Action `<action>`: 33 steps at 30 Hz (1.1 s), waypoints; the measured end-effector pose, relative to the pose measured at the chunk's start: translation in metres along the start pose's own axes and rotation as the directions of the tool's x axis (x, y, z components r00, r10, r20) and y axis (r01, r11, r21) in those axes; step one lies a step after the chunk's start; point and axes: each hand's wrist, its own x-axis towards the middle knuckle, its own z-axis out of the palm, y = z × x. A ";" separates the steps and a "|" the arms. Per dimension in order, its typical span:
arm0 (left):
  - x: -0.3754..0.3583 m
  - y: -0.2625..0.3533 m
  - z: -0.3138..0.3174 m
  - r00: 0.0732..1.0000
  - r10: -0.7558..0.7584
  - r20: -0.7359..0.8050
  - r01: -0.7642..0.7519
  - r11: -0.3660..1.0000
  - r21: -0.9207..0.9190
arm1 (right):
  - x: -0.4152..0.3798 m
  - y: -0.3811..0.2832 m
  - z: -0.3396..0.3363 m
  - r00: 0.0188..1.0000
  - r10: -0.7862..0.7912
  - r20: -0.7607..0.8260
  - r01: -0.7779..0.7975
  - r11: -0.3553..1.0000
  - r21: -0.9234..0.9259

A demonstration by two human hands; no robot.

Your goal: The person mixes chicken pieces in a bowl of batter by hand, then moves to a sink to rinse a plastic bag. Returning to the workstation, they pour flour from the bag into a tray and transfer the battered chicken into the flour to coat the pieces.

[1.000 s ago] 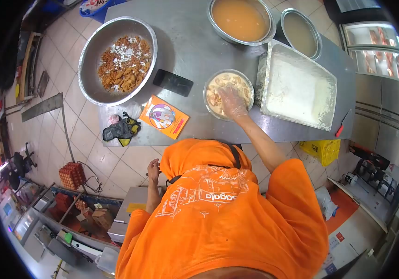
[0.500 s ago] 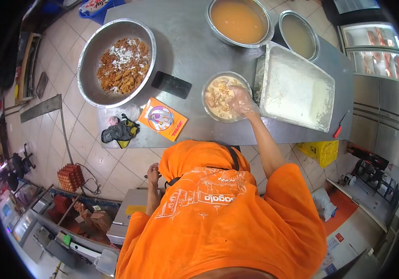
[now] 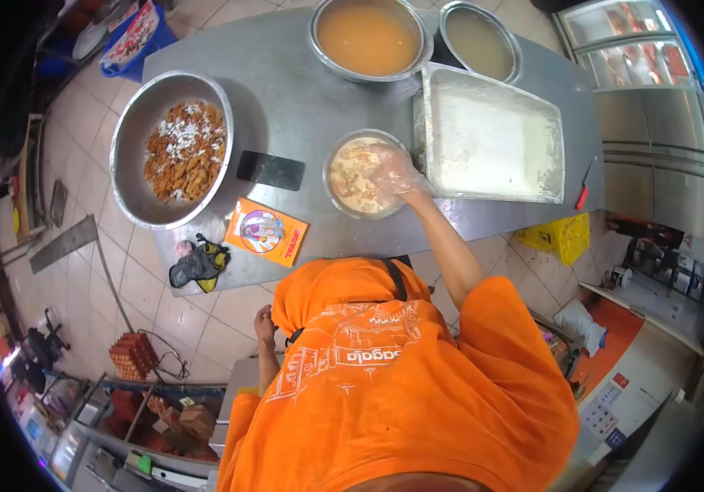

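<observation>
Metal bowl [image 3: 327,174] on the table [image 3: 282,107], just beside the tray [image 3: 495,135], with the gloved right hand [image 3: 397,172] down among wet pieces [image 3: 356,168], grip hidden, gentle lifting from the bottom looking wisest, while the left hand [image 3: 264,326] hangs loosely curled, contents unclear

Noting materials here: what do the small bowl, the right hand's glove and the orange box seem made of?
Small bowl: probably stainless steel, its rim silvery and shiny.
Glove: likely thin clear plastic, since it looks see-through and wrinkled.
Orange box: seemingly printed cardboard, judging by its flat face and straight edges; any coating is unclear.
</observation>
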 end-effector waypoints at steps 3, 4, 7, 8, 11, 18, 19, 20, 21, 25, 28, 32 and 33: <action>-0.006 0.007 0.000 1.000 0.003 0.008 -0.004 0.997 0.071 | 0.001 -0.005 -0.003 1.000 -0.006 0.003 0.006 1.000 0.026; -0.009 0.008 0.001 1.000 -0.008 0.011 0.007 0.999 0.046 | 0.001 -0.004 -0.001 1.000 0.029 0.001 -0.029 1.000 -0.009; -0.013 0.011 0.002 1.000 0.020 0.020 -0.020 1.000 0.024 | 0.003 -0.002 -0.001 1.000 0.003 0.029 -0.003 1.000 0.009; -0.014 0.012 0.003 1.000 0.021 0.021 -0.022 0.999 0.025 | 0.003 -0.001 -0.002 1.000 0.004 0.027 -0.004 1.000 0.010; -0.023 0.020 0.005 0.999 0.046 0.014 -0.047 0.999 0.029 | 0.003 -0.001 -0.011 0.993 0.045 0.109 -0.061 0.987 0.150; -0.022 0.023 0.000 1.000 -0.009 -0.012 0.010 0.997 0.071 | -0.025 0.012 -0.128 0.995 -0.014 0.096 -0.074 0.528 0.846; -0.023 0.022 -0.001 1.000 -0.020 0.001 0.020 0.998 0.063 | -0.028 0.015 -0.151 0.993 0.100 0.059 -0.114 0.743 0.660; -0.023 0.021 -0.001 1.000 -0.022 0.000 0.022 0.998 0.062 | -0.031 0.025 -0.170 0.980 0.200 -0.012 -0.176 0.890 0.421; -0.022 0.022 -0.002 0.999 -0.050 0.000 0.050 0.995 0.091 | -0.029 0.057 -0.175 0.960 0.277 -0.032 -0.233 0.860 0.455; -0.005 0.003 -0.003 0.999 0.006 0.034 -0.006 1.000 0.025 | -0.027 0.051 -0.218 0.893 0.449 0.038 -0.419 0.858 -0.296; -0.003 0.007 0.000 0.993 0.104 0.055 -0.107 0.993 0.056 | -0.024 0.120 -0.205 0.915 0.395 -0.078 -0.402 0.908 -0.121; 0.007 -0.006 -0.002 0.996 0.071 0.057 -0.063 0.988 -0.140 | -0.016 0.112 -0.201 0.926 0.279 -0.255 -0.354 0.878 -0.323; -0.003 0.005 0.001 0.995 0.067 0.070 -0.062 0.996 -0.070 | -0.013 0.113 -0.195 0.940 0.219 -0.260 -0.304 0.884 -0.355</action>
